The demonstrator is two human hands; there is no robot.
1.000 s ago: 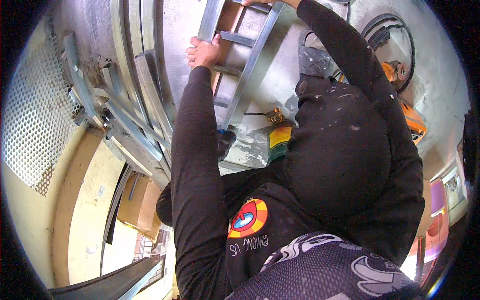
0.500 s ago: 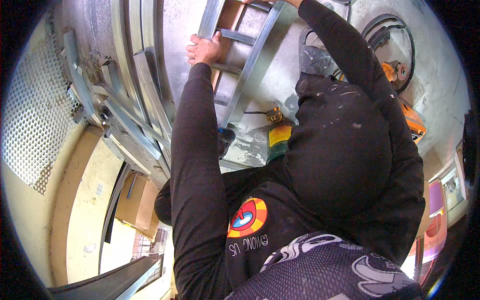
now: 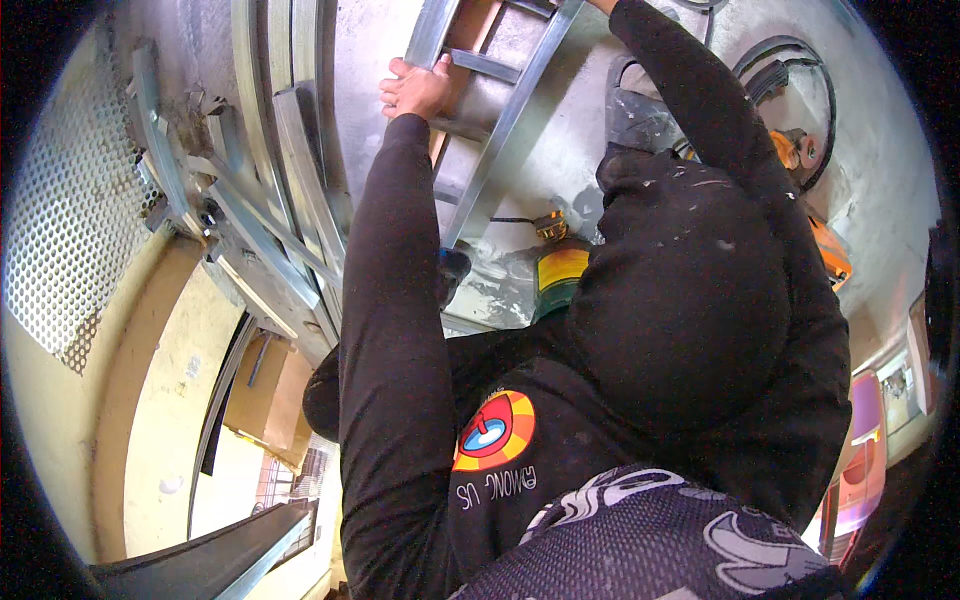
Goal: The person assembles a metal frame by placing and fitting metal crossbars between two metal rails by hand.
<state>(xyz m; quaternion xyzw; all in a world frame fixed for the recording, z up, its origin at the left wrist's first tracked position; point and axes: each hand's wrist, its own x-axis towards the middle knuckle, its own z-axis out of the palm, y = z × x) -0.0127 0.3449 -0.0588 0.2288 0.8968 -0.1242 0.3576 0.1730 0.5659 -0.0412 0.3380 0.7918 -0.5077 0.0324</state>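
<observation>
A ladder-like frame of grey metal bars (image 3: 485, 66) lies at the top of the head view, with several crossbars between two long rails. Around its left rail my left hand (image 3: 415, 90) is closed, the fingers over the outer side and the thumb on the inner side. My right arm reaches up to the far end of the frame. Only a sliver of my right hand (image 3: 603, 4) shows at the upper edge, near the right rail, and its fingers are out of the picture. A brown strip (image 3: 474, 30) runs under the crossbars.
Long metal bars (image 3: 303, 150) and offcuts lie at the left, beside a perforated panel (image 3: 70, 230). A small yellow-and-black tool (image 3: 550, 225) rests near my foot. At the right are a coiled black cable (image 3: 828, 95), an orange power tool (image 3: 787, 150) and an orange object (image 3: 832, 252).
The view has shifted slightly, so the frame and both arms appear a little farther right and higher. My left hand keeps its hold on the rail.
</observation>
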